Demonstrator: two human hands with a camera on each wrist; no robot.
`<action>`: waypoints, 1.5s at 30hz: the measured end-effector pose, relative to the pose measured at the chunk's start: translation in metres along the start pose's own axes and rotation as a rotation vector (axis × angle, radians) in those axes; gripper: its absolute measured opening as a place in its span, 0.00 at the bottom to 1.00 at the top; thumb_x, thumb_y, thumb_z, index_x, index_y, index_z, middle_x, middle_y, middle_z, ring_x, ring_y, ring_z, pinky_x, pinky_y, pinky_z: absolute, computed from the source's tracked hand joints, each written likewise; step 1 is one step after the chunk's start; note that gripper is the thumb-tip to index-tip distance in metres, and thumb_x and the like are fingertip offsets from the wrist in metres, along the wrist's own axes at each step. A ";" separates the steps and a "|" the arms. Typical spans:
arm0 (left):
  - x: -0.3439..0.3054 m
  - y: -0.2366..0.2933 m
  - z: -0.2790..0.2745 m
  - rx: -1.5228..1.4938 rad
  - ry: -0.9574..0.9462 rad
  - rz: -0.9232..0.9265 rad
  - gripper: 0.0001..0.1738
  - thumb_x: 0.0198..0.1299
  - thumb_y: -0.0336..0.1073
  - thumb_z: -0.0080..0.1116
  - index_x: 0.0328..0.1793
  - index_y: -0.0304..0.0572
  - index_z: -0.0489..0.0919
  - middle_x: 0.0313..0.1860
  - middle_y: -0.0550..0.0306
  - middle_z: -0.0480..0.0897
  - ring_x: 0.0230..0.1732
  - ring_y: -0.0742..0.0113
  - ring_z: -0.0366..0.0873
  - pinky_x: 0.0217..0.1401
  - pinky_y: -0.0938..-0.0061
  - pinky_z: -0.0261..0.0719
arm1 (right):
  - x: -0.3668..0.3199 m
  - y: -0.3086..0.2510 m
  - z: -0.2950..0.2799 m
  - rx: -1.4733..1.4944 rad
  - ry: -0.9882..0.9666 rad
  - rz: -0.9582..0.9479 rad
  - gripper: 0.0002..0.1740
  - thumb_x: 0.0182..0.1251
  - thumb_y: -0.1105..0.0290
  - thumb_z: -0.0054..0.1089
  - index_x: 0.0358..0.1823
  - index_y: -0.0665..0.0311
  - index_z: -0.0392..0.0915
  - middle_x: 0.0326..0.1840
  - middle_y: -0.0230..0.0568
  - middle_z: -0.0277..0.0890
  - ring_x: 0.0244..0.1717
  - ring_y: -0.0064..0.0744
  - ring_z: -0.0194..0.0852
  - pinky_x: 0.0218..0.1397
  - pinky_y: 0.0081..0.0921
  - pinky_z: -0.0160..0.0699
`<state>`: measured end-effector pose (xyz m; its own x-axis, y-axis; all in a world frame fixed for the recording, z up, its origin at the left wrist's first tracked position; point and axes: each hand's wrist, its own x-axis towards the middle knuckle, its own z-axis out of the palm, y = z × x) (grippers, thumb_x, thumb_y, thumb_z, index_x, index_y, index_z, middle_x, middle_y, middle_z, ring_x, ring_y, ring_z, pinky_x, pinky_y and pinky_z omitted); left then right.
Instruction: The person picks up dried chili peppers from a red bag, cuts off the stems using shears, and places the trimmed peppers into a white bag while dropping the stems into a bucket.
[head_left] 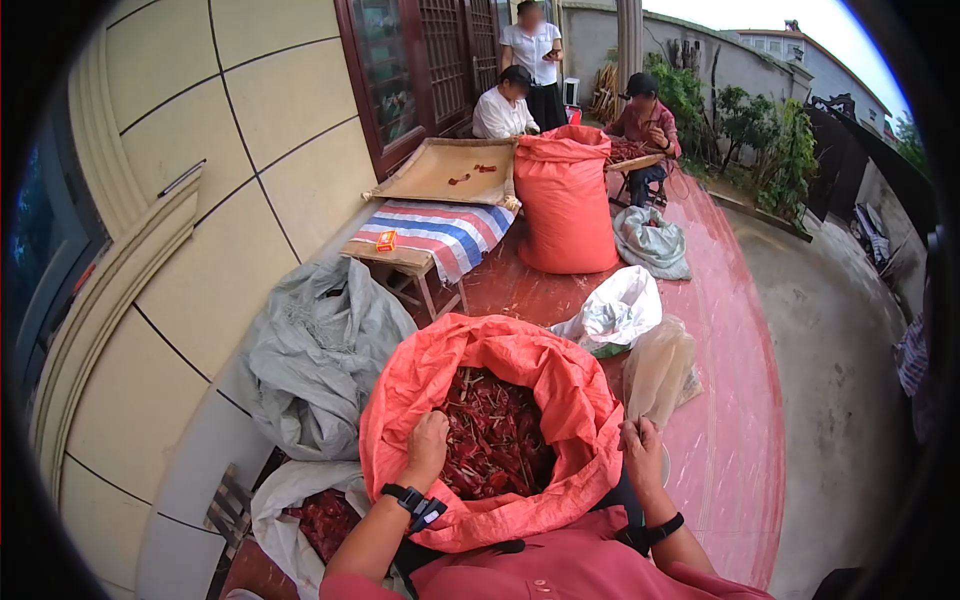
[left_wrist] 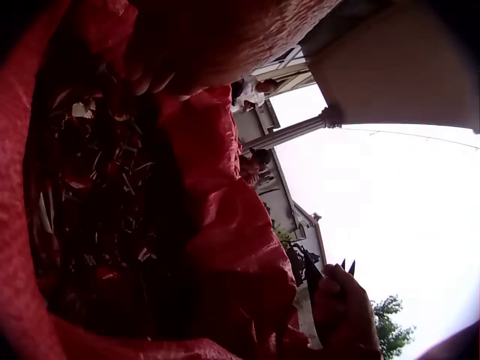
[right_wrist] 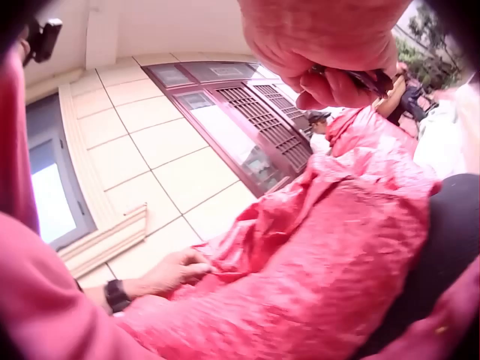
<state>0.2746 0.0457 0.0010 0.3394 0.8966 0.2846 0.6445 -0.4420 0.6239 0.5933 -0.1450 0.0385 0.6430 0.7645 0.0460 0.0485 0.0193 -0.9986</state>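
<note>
An open red woven sack (head_left: 400,390) stands before the person, filled with dried red chillies (head_left: 495,435). The left hand (head_left: 428,448) reaches over the sack's left rim. Its fingers (left_wrist: 154,79) bend close above the chillies in the left wrist view; what lies between them cannot be told. Right of the sack, the right hand (head_left: 643,455) is raised outside the rim. Its curled fingers (right_wrist: 330,88) hold a dark, thin thing (right_wrist: 371,81) in the right wrist view. Pointed dark tips stick up from this hand in the left wrist view.
A white sack (head_left: 275,510) with more chillies and a grey sack (head_left: 320,350) stand to the left. Ahead are a tall full red sack (head_left: 565,205), a flat tray (head_left: 440,172) on a cloth-covered bench, and white bags (head_left: 625,305). Several people are at the back.
</note>
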 end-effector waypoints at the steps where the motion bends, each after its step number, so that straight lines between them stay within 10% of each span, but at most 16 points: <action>1: -0.004 -0.006 0.008 0.013 -0.024 0.082 0.09 0.60 0.29 0.54 0.46 0.38 0.77 0.42 0.47 0.79 0.46 0.47 0.76 0.51 0.53 0.73 | 0.000 -0.009 0.012 0.002 -0.084 0.033 0.08 0.74 0.69 0.50 0.37 0.65 0.74 0.23 0.27 0.67 0.23 0.15 0.63 0.27 0.15 0.62; 7: 0.012 -0.031 0.053 0.592 -0.167 0.330 0.22 0.58 0.28 0.51 0.61 0.45 0.75 0.56 0.49 0.75 0.51 0.50 0.72 0.52 0.59 0.72 | -0.032 -0.022 0.085 -0.103 -0.620 -0.047 0.08 0.72 0.68 0.54 0.43 0.66 0.75 0.26 0.27 0.69 0.28 0.16 0.65 0.31 0.17 0.67; 10: 0.026 -0.044 0.049 0.715 -0.297 0.235 0.10 0.58 0.29 0.49 0.42 0.41 0.80 0.45 0.51 0.77 0.49 0.53 0.73 0.49 0.60 0.74 | -0.043 -0.030 0.085 -0.312 -0.795 -0.119 0.08 0.72 0.67 0.56 0.43 0.65 0.76 0.28 0.31 0.72 0.29 0.17 0.68 0.33 0.20 0.71; 17: 0.005 -0.005 0.022 0.248 -0.091 0.191 0.06 0.62 0.32 0.53 0.36 0.38 0.77 0.40 0.45 0.75 0.42 0.45 0.76 0.44 0.54 0.76 | -0.027 0.005 0.073 -0.047 -0.558 0.268 0.10 0.74 0.64 0.51 0.42 0.63 0.76 0.26 0.27 0.74 0.24 0.15 0.65 0.28 0.17 0.65; 26: -0.050 0.096 -0.012 -0.192 -0.145 0.424 0.05 0.65 0.32 0.53 0.42 0.37 0.75 0.39 0.51 0.75 0.43 0.51 0.76 0.46 0.63 0.76 | -0.007 0.012 0.129 0.450 -0.706 0.929 0.20 0.74 0.51 0.50 0.44 0.63 0.77 0.25 0.27 0.73 0.14 0.15 0.53 0.15 0.13 0.47; 31: -0.068 0.096 -0.008 -0.200 -0.217 0.696 0.05 0.60 0.27 0.55 0.41 0.35 0.77 0.43 0.53 0.77 0.44 0.55 0.76 0.50 0.66 0.76 | -0.009 0.004 0.135 0.452 -0.658 0.865 0.14 0.72 0.57 0.55 0.44 0.61 0.76 0.23 0.25 0.67 0.16 0.16 0.55 0.16 0.14 0.52; 38: -0.077 0.086 -0.006 -0.252 -0.204 0.502 0.08 0.58 0.31 0.60 0.42 0.37 0.79 0.38 0.52 0.79 0.42 0.54 0.77 0.48 0.66 0.76 | -0.002 0.008 0.126 0.521 -0.620 0.757 0.13 0.69 0.67 0.59 0.52 0.62 0.75 0.27 0.28 0.74 0.18 0.14 0.61 0.18 0.12 0.60; 45: -0.063 0.094 -0.014 -1.012 -0.159 -0.238 0.08 0.67 0.33 0.56 0.48 0.39 0.77 0.36 0.64 0.77 0.37 0.81 0.71 0.41 0.84 0.71 | -0.008 -0.027 0.129 0.384 -0.594 0.475 0.08 0.67 0.71 0.62 0.45 0.63 0.76 0.31 0.30 0.79 0.28 0.14 0.73 0.23 0.13 0.64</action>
<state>0.3041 -0.0514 0.0522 0.4128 0.9105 0.0219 -0.1423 0.0407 0.9890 0.4882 -0.0679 0.0619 0.0166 0.9559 -0.2933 -0.4565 -0.2538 -0.8527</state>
